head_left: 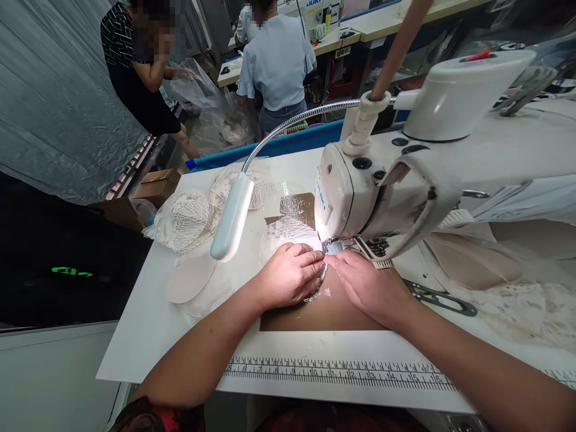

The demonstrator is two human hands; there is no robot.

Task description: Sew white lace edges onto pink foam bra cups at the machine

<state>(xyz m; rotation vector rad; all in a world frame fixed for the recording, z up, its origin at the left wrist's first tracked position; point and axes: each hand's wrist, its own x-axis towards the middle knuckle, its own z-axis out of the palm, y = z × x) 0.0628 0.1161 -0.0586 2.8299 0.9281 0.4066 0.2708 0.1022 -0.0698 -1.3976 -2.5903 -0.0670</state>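
A white lace piece lies under the needle area of the white sewing machine, lit brightly by the lamp. My left hand presses on the lace, its fingers bent and close together beside the presser foot. From the other side my right hand reaches in, fingers together, its fingertips gripping the lace edge just in front of the foot. Both sets of fingertips nearly meet there. Beneath the hands is a brown machine plate. Part of the lace is hidden under my left hand.
Lace cups and a beige round pad lie at the left. A bendable lamp arches over the table. Thread snips and beige fabric are at the right. A ruler strip runs along the front edge. Two people work beyond.
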